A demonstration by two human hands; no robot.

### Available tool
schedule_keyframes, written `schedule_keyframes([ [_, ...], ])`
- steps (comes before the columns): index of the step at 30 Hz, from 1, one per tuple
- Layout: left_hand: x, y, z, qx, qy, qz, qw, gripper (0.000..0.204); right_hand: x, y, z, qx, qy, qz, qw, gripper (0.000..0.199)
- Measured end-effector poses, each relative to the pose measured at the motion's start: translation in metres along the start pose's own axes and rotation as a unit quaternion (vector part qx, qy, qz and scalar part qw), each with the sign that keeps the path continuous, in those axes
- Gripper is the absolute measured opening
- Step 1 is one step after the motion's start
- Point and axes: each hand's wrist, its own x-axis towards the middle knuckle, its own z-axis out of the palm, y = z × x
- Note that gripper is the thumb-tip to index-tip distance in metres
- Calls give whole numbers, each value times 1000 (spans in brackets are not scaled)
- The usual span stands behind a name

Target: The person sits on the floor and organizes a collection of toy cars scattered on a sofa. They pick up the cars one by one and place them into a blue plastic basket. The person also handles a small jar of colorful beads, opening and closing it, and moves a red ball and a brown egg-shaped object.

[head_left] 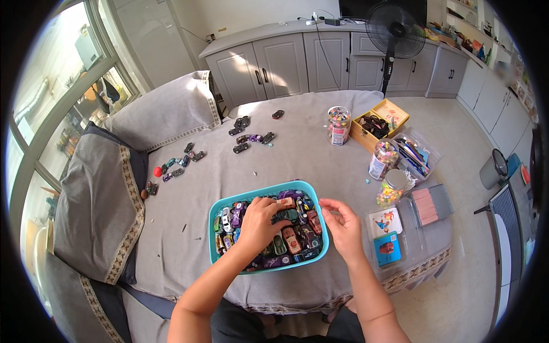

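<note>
A turquoise plastic basket [318, 195] on the cloth-covered table holds tightly packed toy cars [292, 240] in red, purple, green, white and black. My left hand [262, 222] reaches over the basket from the left. Its fingers and thumb bend around a dark green toy car [284, 216] among the others; the fingertips are partly hidden. A pale toy car with red markings [285, 202] lies just beyond these fingers. My right hand [343, 228] is beside the basket's right rim, fingers loosely curved and thumb apart, with nothing seen in it.
Several toy cars [241, 147] lie scattered at the far left, near a red ball [157, 171]. Jars of colourful pieces [384, 157], a wooden box [402, 114], a pen tray [423, 150] and cards [388, 249] are at the right. A fan [394, 30] stands behind.
</note>
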Motion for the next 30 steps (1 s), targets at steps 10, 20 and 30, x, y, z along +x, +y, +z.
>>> schedule_keyframes([
  [10, -6, 3, 3, 7, 45, 0, 999, 29, -1, 6, 5, -235, -12, -116, 965, 27],
  [20, -76, -1, -49, 20, 188, -71, 979, 19, -4, 13, 14, -307, -32, -130, 942, 32],
  [30, -171, 23, -94, 44, 180, -126, 975, 24, -46, 13, 25, -374, -63, -242, 893, 33],
])
